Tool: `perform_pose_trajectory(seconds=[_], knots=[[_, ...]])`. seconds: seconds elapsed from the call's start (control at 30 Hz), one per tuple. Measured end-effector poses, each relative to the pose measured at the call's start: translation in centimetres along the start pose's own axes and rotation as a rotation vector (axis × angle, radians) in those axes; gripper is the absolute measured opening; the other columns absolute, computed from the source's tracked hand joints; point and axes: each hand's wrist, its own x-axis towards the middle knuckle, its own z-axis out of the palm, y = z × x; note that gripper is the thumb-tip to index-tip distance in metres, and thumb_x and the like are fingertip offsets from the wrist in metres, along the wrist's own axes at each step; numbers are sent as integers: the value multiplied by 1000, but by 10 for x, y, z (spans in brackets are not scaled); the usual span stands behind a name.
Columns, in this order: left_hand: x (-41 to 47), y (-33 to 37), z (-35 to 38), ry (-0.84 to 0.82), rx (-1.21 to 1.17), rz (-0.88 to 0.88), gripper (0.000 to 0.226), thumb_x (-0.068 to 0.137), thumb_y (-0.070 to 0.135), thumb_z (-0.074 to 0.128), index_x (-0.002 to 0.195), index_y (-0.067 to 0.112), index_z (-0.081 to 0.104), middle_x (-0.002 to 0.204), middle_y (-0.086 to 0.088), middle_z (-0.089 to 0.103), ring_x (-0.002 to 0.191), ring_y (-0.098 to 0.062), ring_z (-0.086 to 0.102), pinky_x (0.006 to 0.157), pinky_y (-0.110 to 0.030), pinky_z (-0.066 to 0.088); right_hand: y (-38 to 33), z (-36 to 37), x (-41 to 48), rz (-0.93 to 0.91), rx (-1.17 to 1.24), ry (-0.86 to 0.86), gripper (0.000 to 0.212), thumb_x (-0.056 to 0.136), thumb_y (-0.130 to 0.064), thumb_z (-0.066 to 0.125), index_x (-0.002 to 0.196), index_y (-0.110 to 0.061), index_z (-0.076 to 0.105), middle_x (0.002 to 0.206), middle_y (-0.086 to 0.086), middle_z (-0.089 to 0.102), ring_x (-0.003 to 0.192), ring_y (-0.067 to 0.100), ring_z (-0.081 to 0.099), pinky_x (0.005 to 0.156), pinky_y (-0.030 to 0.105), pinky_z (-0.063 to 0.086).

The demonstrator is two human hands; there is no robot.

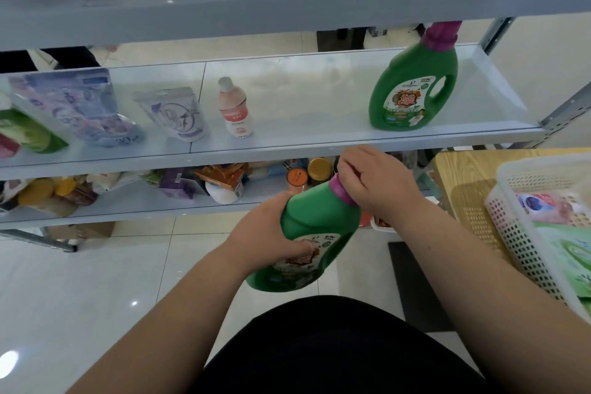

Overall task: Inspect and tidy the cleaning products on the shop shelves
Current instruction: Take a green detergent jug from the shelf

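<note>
Firmly, left hand (268,230) grips a smooth green jug (319,217); right hand (377,185) clasps its purple, perhaps ribbed, cap (342,192).

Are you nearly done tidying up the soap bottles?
Not yet. Looks done: one green jug stands upright on the middle shelf, along from the pouches and a small pink bottle. In hand: a second green jug, left hand round its body, right hand gripping its purple cap. Left: shelving it, and probably the packs in the white basket.
</note>
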Motion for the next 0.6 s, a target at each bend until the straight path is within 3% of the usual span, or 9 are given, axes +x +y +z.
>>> perform_pose_trajectory(seconds=[0.13, 0.2, 0.27, 0.33, 0.43, 0.5, 0.53, 0.6], knots=[[-3, -5, 1, 57, 91, 8, 75, 67, 53, 82, 131, 40, 44, 111, 19, 54, 99, -9, 55, 81, -27, 46, -10, -7, -1, 206, 7, -151, 41, 101, -61, 34, 98, -24, 50, 87, -2, 59, 79, 19, 56, 69, 39, 49], [-4, -9, -2, 60, 136, 14, 78, 67, 55, 81, 132, 39, 42, 116, 16, 54, 99, -8, 53, 82, -27, 46, -14, -11, -2, 199, 13, -224, 33, 103, -55, 37, 100, -25, 53, 91, -3, 61, 83, 19, 59, 75, 41, 53], [-4, -13, -6, 58, 143, 8, 78, 67, 56, 81, 132, 40, 41, 119, 15, 56, 101, -9, 55, 85, -30, 50, -16, -15, -4, 164, 162, -261, 11, 100, -39, 46, 104, -34, 55, 105, -5, 58, 96, 18, 58, 82, 39, 53], [-5, -15, -7, 70, 128, -4, 76, 67, 55, 81, 130, 39, 43, 119, 14, 58, 103, -10, 57, 87, -32, 53, -18, -16, -4, 213, 240, -291, 16, 97, -41, 50, 113, -41, 52, 117, -6, 53, 103, 17, 55, 88, 39, 52], [-5, -17, -6, 76, 106, -3, 76, 66, 53, 83, 129, 38, 43, 119, 13, 58, 104, -11, 57, 89, -36, 54, -17, -16, -6, 252, 151, -302, 31, 97, -59, 49, 114, -34, 53, 108, -7, 59, 97, 15, 58, 86, 43, 55], [-6, -20, -6, 75, 97, -3, 76, 65, 52, 83, 127, 39, 43, 117, 13, 57, 104, -12, 57, 89, -37, 54, -15, -22, -7, 189, 252, -343, 25, 96, -38, 60, 120, -37, 57, 116, -12, 57, 106, 11, 55, 90, 34, 53], [-6, -21, -6, 77, 95, -11, 75, 64, 52, 83, 127, 39, 43, 117, 13, 57, 103, -12, 58, 88, -38, 55, -15, -27, -7, 152, 300, -373, 35, 93, -28, 63, 125, -42, 58, 122, -15, 53, 111, 7, 52, 91, 28, 51], [-6, -22, -7, 75, 90, -24, 75, 64, 53, 82, 127, 40, 43, 116, 14, 56, 103, -12, 58, 87, -35, 54, -12, -30, -6, 149, 334, -381, 43, 94, -31, 64, 131, -48, 55, 128, -18, 50, 114, 5, 50, 93, 24, 48]])
